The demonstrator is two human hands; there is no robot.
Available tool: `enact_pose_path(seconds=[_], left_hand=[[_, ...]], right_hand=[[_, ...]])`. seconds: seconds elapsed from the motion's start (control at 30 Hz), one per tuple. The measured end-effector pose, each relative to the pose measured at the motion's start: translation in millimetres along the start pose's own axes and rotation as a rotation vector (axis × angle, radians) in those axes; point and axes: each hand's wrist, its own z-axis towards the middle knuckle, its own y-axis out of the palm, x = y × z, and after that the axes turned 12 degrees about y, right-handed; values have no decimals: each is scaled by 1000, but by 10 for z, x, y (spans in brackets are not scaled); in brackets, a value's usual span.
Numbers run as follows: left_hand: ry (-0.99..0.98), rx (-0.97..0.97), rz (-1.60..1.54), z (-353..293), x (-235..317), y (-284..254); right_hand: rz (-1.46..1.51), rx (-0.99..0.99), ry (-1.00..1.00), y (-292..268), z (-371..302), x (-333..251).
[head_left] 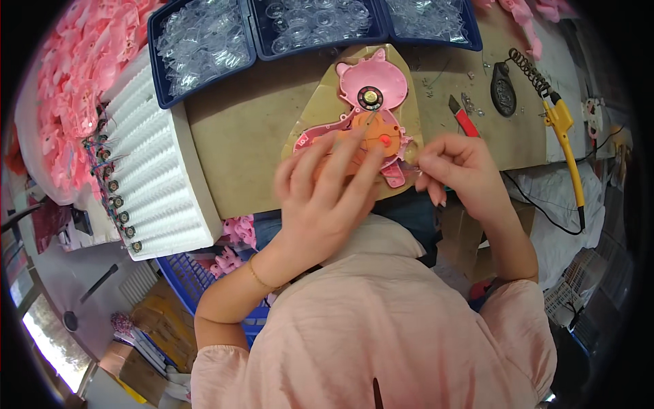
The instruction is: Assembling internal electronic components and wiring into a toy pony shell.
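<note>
A pink animal-shaped plastic toy shell (373,73) lies open side up in a tan holder (316,103) on the bench in front of me. A round black speaker (370,98) with a gold centre sits in it, above an orange mechanism (390,129) with a red spot. My left hand (328,187) rests over the shell's lower left part, fingers stretched and apart, hiding much of the orange piece. Beside the shell's lower right edge, my right hand (458,169) is closed in a pinch. What its fingertips hold, if anything, is too small to make out.
Blue trays (253,28) of clear plastic parts stand at the back. On the left are a white ribbed foam tray (160,160), wired speakers (117,202) and heaped pink shells (82,61). A red-handled knife (466,123) and yellow soldering iron (564,133) lie right.
</note>
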Motion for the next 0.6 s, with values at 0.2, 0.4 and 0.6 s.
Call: enact_pose_path(seconds=[0.2,0.4,0.6], left_hand=[[173,52,-92,181,33,162],[245,107,-147,99,-66,126],[154,6,-364,157,-29,-8]], right_hand=[[-24,-16,24,-22,-124,9],[-509,66,-436,-42,-89,28],[-578,61,-485,-17,-141,50]])
